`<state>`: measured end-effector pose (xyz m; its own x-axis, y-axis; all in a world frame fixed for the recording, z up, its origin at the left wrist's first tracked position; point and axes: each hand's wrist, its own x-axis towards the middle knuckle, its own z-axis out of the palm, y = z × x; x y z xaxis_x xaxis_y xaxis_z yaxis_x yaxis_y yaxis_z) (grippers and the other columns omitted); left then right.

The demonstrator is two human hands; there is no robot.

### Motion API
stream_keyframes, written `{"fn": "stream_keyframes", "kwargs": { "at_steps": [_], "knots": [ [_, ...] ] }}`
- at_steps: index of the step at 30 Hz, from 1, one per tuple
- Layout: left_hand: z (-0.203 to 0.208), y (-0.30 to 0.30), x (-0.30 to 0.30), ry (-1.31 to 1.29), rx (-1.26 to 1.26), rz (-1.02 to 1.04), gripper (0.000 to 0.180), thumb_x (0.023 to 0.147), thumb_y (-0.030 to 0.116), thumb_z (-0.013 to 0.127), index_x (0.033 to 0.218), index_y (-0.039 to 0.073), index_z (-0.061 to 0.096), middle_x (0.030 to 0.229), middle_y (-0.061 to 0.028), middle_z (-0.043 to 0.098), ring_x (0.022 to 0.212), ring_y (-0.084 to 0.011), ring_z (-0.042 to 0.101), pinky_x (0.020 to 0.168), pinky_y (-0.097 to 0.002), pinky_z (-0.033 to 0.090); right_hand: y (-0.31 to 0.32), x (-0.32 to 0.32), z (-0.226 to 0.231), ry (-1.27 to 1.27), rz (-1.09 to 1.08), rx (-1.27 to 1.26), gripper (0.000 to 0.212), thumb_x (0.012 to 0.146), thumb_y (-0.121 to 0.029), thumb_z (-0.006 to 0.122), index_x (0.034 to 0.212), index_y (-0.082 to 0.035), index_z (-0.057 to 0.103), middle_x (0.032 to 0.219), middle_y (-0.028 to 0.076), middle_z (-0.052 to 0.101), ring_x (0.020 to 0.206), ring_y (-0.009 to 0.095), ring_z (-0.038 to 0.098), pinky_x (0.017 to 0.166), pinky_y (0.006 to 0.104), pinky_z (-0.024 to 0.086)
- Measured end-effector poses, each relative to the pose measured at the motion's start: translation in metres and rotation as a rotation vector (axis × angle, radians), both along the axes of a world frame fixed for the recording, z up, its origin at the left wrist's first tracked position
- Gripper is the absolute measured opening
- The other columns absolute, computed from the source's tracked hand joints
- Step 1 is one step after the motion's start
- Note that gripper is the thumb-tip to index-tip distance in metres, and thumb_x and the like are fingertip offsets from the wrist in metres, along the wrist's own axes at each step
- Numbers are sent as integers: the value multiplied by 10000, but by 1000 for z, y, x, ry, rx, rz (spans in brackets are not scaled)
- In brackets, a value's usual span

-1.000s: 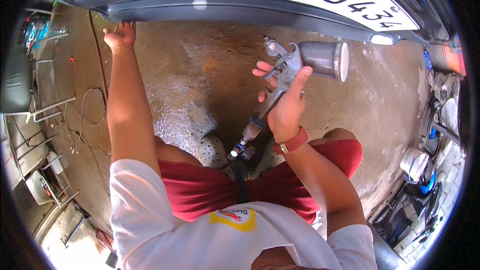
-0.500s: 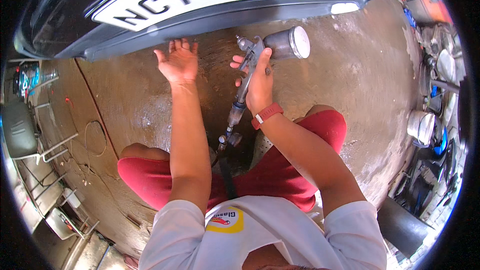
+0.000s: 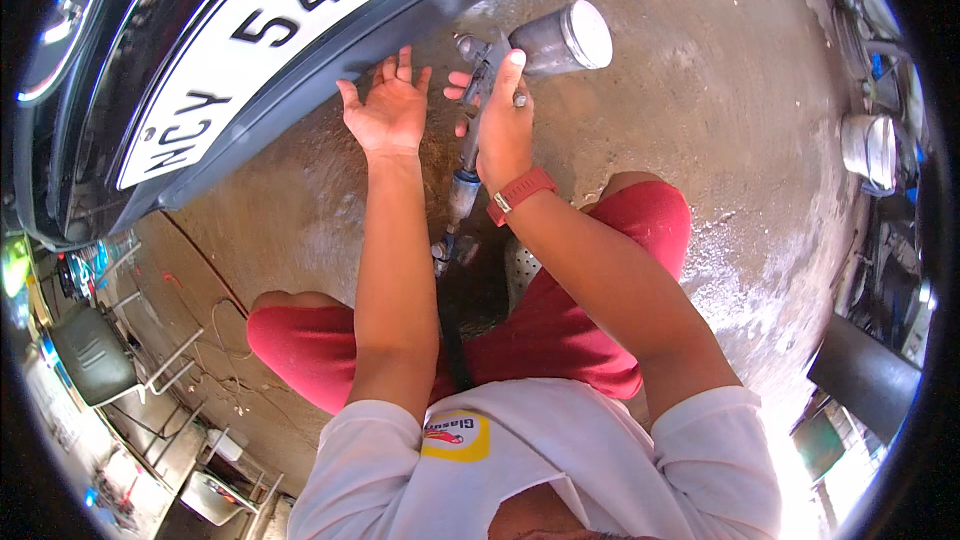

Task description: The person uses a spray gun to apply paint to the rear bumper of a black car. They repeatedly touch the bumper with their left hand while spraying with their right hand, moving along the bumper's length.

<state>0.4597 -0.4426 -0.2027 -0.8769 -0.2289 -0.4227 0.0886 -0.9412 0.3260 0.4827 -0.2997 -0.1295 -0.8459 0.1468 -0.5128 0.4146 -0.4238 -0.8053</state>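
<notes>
My right hand [image 3: 505,125] is wrapped round the handle of a metal spray gun [image 3: 478,80], thumb up along its back. A grey paint cup [image 3: 545,43] with a white lid is fixed to the gun and tilts to the right. Below the handle hang a fitting and a small regulator [image 3: 445,245]. My left hand [image 3: 390,115] is open and holds nothing, palm up and fingers spread, just under the lower edge of a dark car bumper [image 3: 330,90]. A white number plate [image 3: 270,40] is mounted on that bumper. The gun's nozzle points towards the bumper side.
Wet-looking brown concrete floor [image 3: 720,120] lies around me. A chair [image 3: 95,355] and metal frames stand at the left, near a thin hose [image 3: 225,325]. On the right are a white bucket [image 3: 868,152], a dark cylinder [image 3: 862,380] and piled clutter.
The view has turned, so the bumper and plate now slant down to the left. My left hand is nearer the gun and the bumper edge; my right hand still holds the spray gun.
</notes>
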Motion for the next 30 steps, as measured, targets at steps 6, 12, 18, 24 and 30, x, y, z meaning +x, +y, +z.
{"fn": "stream_keyframes", "kwargs": {
  "at_steps": [6, 12, 18, 24, 30],
  "knots": [
    [-7, 34, -33, 72, -55, -254, 1038, 1085, 735, 279, 1688, -74, 32, 1761, -233, 259, 1603, -384, 331, 1292, -640, 183, 17, -8, -2, 21, -104, 0, 679, 1119, -663, 421, 1306, -45, 632, 1005, 83, 748, 866, 139, 717, 536, 285, 538],
    [-2, 39, -50, 110, -12, -382, 1134, 1051, 791, 302, 1686, -81, -48, 1757, -299, 220, 1615, -427, 292, 1270, -641, 234, 21, -12, -5, 51, -135, -37, 661, 1119, -635, 463, 1324, -28, 625, 983, 83, 736, 833, 138, 714, 505, 283, 538],
    [11, 2, -9, 98, 71, -146, 1149, 1042, 798, 317, 1693, -31, -143, 1804, -271, 65, 1658, -461, 155, 1326, -642, 91, 17, -9, 5, -11, -41, -34, 711, 1114, -682, 411, 1289, -41, 664, 1016, 99, 769, 876, 138, 735, 539, 272, 536],
    [9, 11, -26, 91, 58, -263, 1154, 1039, 807, 307, 1693, -48, -111, 1801, -267, 85, 1657, -453, 159, 1317, -643, 113, 26, -14, 7, 37, -110, -16, 725, 1111, -682, 418, 1284, -21, 658, 988, 103, 768, 874, 136, 734, 540, 272, 534],
    [-12, 49, -85, 243, 218, -563, 1283, 965, 909, 284, 1666, -121, -24, 1735, -308, 273, 1446, -478, 439, 1043, -584, 438, 40, -24, 1, 100, -254, -46, 659, 1107, -643, 484, 1277, -26, 638, 956, 72, 739, 831, 139, 713, 511, 279, 521]
  ]
}}
